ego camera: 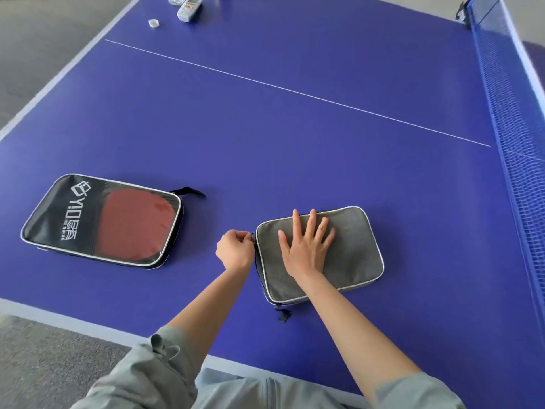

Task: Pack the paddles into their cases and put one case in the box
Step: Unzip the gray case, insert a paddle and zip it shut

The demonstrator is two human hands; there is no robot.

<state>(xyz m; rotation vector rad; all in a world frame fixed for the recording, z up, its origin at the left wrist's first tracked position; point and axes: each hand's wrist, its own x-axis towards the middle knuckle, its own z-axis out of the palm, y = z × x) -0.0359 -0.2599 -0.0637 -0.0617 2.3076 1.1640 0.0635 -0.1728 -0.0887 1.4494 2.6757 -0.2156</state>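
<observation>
A grey fabric paddle case (354, 255) with white piping lies flat near the table's front edge. My right hand (306, 246) rests flat on top of it, fingers spread. My left hand (236, 249) is pinched on the zipper pull at the case's left edge. To the left lies a black case (59, 219) with a clear window, and a red paddle (132, 225) shows through that window. A black strap sticks out from its far right corner. No box is in view.
The blue table-tennis table (295, 143) carries a white centre line. The net (513, 128) runs along the right side. At the far left edge sit a small white ring (154, 23) and a grey-white device (190, 8). Grey carpet lies beyond the table.
</observation>
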